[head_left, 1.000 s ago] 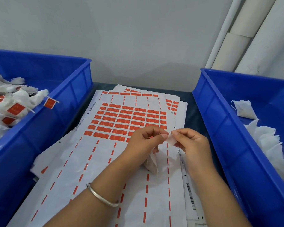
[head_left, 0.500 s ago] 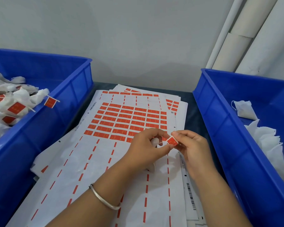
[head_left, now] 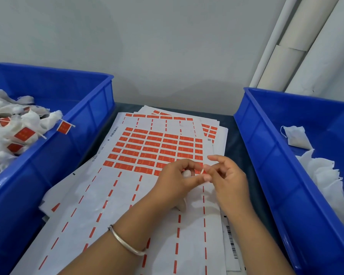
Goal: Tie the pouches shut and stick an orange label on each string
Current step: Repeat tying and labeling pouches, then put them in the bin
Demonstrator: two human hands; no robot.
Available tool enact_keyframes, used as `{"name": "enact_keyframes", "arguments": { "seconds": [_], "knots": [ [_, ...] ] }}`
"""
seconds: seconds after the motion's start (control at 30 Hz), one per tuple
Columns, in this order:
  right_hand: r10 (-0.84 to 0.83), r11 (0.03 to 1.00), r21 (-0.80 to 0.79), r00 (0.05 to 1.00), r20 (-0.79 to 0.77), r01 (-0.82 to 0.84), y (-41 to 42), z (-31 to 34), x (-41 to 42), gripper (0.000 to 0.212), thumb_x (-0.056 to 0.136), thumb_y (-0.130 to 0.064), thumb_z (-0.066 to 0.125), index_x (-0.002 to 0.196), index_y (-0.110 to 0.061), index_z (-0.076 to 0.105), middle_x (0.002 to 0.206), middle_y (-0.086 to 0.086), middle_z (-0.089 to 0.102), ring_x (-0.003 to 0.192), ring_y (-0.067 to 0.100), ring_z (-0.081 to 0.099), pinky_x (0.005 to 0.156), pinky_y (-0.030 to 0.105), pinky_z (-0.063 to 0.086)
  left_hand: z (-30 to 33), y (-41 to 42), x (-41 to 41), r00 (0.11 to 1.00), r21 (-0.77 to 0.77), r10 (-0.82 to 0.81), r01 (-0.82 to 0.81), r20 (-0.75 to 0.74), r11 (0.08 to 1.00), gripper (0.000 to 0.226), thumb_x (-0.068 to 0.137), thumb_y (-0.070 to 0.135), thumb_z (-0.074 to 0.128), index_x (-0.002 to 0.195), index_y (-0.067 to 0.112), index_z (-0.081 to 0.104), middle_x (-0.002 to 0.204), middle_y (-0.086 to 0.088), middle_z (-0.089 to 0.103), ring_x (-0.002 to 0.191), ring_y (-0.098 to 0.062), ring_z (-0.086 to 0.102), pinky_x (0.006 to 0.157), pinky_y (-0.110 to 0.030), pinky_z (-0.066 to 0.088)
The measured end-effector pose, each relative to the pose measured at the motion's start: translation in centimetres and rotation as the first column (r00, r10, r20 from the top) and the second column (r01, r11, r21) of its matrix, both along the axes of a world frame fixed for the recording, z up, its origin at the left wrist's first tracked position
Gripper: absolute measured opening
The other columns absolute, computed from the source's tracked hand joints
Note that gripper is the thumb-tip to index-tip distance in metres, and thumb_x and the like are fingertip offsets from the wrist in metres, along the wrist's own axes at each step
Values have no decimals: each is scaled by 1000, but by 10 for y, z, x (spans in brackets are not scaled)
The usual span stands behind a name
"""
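1. Our left hand (head_left: 178,180) pinches a small orange label (head_left: 199,172) between thumb and forefinger, over the sheet of labels (head_left: 157,151) — the label shows only as a thin edge, so we cannot tell whether it is fully folded over the string.
2. Our right hand (head_left: 225,176) sits just beside it, fingers loosely spread and, as far as we can see, gripping nothing; its fingertips are close to the label.
3. A white pouch (head_left: 182,205) hangs under the left hand, mostly hidden by the palm and wrist, low over the sheet's stripped rows.
4. We judge the step in hand to be the labelling of this pouch — the tying looks done, though the knot itself is hidden.
5. Next, we think the label needs a firm press so both sticky halves meet around the string, then the pouch goes to the left bin (head_left: 72,147), where labelled pouches (head_left: 26,126) lie.
6. After that we would reach into the right bin (head_left: 266,155) for one of the plain pouches (head_left: 295,135) waiting there.
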State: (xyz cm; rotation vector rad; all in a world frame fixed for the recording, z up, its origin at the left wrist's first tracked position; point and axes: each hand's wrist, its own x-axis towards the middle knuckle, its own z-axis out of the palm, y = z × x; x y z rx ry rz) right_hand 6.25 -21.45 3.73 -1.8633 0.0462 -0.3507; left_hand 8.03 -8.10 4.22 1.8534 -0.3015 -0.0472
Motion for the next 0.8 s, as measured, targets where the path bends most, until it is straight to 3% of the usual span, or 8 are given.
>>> {"name": "enact_keyframes", "arguments": {
  "seconds": [0.07, 0.17, 0.23, 0.37, 0.47, 0.57, 0.7, 0.8],
  "knots": [
    [16, 1000, 16, 999, 28, -16, 2, 1, -1, 18, 83, -35, 63, 96, -44, 55, 83, -28, 67, 84, -10, 64, 62, 1, 46, 1, 0, 2, 999, -29, -1, 0, -36, 1000, 21, 70, 48, 62, 85, 34, 65, 87, 18, 65, 84, -8, 60, 76, -25, 51],
    [17, 998, 52, 998, 58, -20, 5, 1, -2, 25, 76, -47, 57, 100, -48, 54, 88, -32, 67, 87, -9, 64, 63, 2, 46, 2, 2, 4, 998, -25, -3, 1, -61, 1000, 4, 82, 36, 63, 82, 32, 66, 83, 17, 65, 75, -8, 59, 60, -14, 46],
    [-10, 994, 112, 997, 73, 2, 5, -2, -1, 26, 77, -53, 53, 101, -47, 55, 85, -29, 68, 80, -5, 66, 59, 3, 46, 3, 3, 4, 997, -27, 12, -14, -71, 1000, 7, 83, 34, 63, 76, 33, 64, 76, 18, 62, 66, -8, 56, 52, -10, 42],
    [-23, 976, 219, 999, 31, 15, 6, -10, 1, 38, 78, -59, 43, 108, -40, 56, 77, -10, 70, 66, 5, 64, 58, 9, 49, 9, 3, 6, 989, -56, 107, -112, -101, 992, 13, 86, 32, 61, 74, 31, 62, 70, 22, 61, 71, -5, 57, 59, -13, 42],
    [20, 974, 224, 999, -33, -12, 9, -15, 3, 44, 77, -61, 41, 108, -35, 56, 74, -7, 70, 60, 3, 62, 54, 11, 49, 24, 8, 2, 982, -104, 158, -168, -101, 980, 14, 86, 32, 61, 72, 30, 64, 72, 22, 65, 76, -6, 63, 65, -17, 48],
    [45, 978, 206, 998, -53, -33, 9, -18, 4, 42, 78, -62, 41, 104, -33, 57, 74, -8, 70, 60, 4, 63, 52, 11, 48, 53, 20, -8, 967, -114, 247, -253, -70, 961, 14, 85, 35, 60, 73, 28, 64, 70, 20, 66, 68, -3, 64, 56, -14, 47],
    [42, 981, 193, 996, -80, -26, 7, -17, 3, 38, 81, -57, 41, 103, -31, 58, 75, -6, 71, 60, 5, 65, 49, 11, 47, 102, 53, -35, 941, -128, 336, -329, 38, 936, 13, 86, 35, 58, 74, 28, 60, 68, 15, 66, 66, -4, 66, 57, -18, 50],
    [45, 988, 151, 994, -100, -29, 8, -16, 1, 36, 82, -56, 40, 100, -30, 59, 74, -7, 70, 62, 11, 65, 52, 14, 46, 134, 82, -60, 893, -175, 414, -385, 178, 906, 11, 87, 33, 56, 77, 28, 57, 65, 18, 65, 53, 5, 61, 44, -8, 42]
  ]
}}
